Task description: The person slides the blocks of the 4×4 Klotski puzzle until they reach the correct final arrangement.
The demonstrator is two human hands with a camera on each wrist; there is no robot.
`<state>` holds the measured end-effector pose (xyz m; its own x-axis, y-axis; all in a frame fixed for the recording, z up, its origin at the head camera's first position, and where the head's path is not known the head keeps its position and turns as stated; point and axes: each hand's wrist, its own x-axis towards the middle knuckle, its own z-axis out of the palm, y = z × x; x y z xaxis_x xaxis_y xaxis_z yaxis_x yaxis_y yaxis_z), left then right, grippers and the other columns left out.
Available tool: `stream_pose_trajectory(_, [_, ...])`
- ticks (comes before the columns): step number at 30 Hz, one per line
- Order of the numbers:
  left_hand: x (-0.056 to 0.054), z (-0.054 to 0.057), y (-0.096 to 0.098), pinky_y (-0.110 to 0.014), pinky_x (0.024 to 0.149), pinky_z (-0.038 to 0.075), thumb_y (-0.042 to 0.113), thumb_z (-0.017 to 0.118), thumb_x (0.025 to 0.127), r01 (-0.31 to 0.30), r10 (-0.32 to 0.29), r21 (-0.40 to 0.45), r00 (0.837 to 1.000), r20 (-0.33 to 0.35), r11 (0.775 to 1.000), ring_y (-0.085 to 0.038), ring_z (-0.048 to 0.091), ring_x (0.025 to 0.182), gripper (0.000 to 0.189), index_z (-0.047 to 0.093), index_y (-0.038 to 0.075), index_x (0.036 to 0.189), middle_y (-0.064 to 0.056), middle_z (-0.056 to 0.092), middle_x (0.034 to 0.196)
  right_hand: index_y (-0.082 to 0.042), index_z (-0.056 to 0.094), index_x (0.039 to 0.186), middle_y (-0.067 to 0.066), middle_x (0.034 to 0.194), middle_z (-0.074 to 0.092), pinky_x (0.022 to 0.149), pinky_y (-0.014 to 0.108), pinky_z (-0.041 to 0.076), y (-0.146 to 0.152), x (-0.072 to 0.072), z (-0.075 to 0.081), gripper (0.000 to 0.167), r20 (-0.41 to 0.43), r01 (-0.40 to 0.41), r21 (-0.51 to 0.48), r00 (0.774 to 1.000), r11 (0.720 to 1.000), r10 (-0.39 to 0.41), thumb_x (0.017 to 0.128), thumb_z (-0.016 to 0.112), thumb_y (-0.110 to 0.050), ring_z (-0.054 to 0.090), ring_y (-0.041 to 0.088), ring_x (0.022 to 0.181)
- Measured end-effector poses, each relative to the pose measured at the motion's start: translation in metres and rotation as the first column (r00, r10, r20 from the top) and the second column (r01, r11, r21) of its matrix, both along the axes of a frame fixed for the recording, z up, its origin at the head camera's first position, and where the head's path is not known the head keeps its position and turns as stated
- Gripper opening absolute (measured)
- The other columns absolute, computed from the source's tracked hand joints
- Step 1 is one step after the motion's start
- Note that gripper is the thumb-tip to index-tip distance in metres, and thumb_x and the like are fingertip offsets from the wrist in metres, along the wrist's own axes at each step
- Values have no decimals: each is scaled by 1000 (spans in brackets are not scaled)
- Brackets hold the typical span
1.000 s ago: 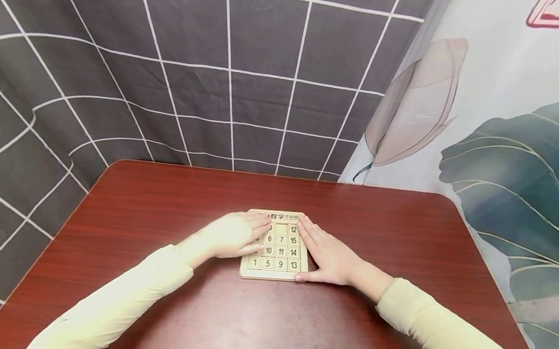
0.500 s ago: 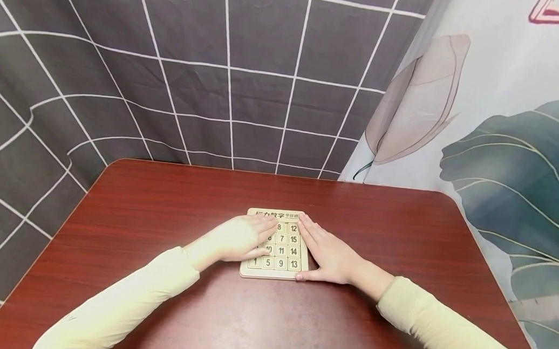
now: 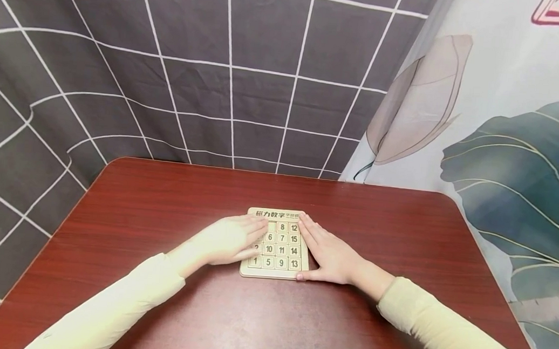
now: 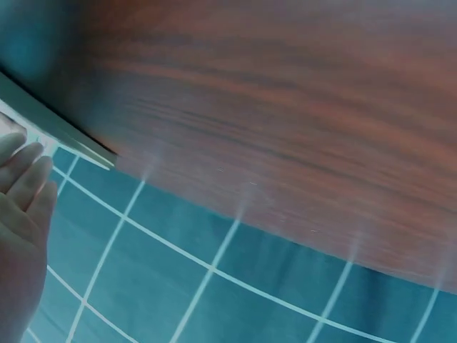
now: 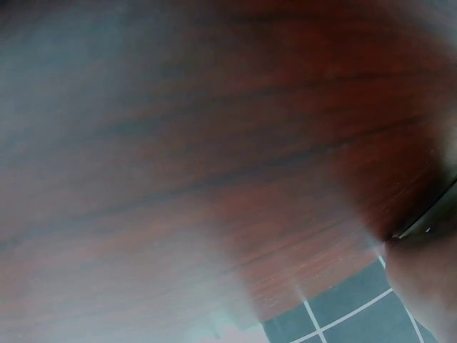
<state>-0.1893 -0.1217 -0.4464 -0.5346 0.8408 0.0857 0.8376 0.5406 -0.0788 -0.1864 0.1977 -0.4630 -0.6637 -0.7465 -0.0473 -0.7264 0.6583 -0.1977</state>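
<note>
A pale number slide puzzle (image 3: 272,274) lies flat on the reddish-brown table, its numbered tiles in rows under a printed heading. Over its upper left part is my left hand (image 3: 230,240), fingers straight and fingertips on the tiles, hiding part of the left column. An uncovered gap (image 3: 272,227) shows in the top row, just left of the 8 tile (image 3: 283,227). My right hand (image 3: 333,258) rests along the puzzle's right edge, straight fingers at the top corner and thumb by the bottom one. In the left wrist view, the puzzle's edge (image 4: 61,132) appears beside my left hand (image 4: 21,229).
The wooden table (image 3: 171,188) spreads around the puzzle on all sides. A dark grey curtain with white grid lines (image 3: 183,86) hangs behind its far edge. To the right hangs a pale curtain with leaf prints (image 3: 518,175).
The 8 tile has slid one place right in the top row, so the gap is now on its left. My left hand moved right, then back left. The right hand stayed put.
</note>
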Motion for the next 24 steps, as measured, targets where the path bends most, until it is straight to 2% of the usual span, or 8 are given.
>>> stream_pose_trajectory(4, [10, 1, -12, -40, 125, 45, 42, 60, 105, 6, -6, 0, 1000, -16, 1000, -29, 58, 145, 59, 61, 0, 147, -16, 61, 153, 6, 15, 167, 21, 179, 5, 132, 54, 32, -1, -1, 0, 120, 7, 4, 1, 1000, 1000, -4, 91, 69, -70, 15, 37, 166])
stream_pose_trajectory(8, [13, -1, -16, -39, 124, 46, 43, 60, 106, 3, -3, -1, 1000, -17, 1000, -28, 58, 145, 59, 61, 1, 147, -15, 61, 154, 6, 15, 167, 21, 179, 5, 132, 53, 31, -1, -1, -1, 120, 5, 8, 3, 1000, 1000, -8, 90, 69, -69, 14, 36, 166])
stream_pose_trajectory(18, [6, 0, -19, -41, 123, 47, 39, 63, 104, -27, 27, 22, 1000, -2, 999, -30, 61, 141, 57, 63, -2, 144, -16, 64, 151, 6, 15, 167, 22, 179, 6, 132, 53, 31, -3, 1, -2, 120, 5, 3, -2, 1000, 1000, -3, 91, 70, -67, 15, 36, 166])
stream_pose_trajectory(24, [4, 6, -7, -42, 123, 47, 39, 62, 105, -24, 23, 30, 999, 23, 999, -29, 60, 143, 55, 64, -1, 143, -16, 64, 150, 6, 16, 167, 21, 179, 6, 132, 52, 31, -1, 1, -1, 119, 2, 4, 0, 1000, 1000, -4, 91, 69, -69, 15, 37, 166])
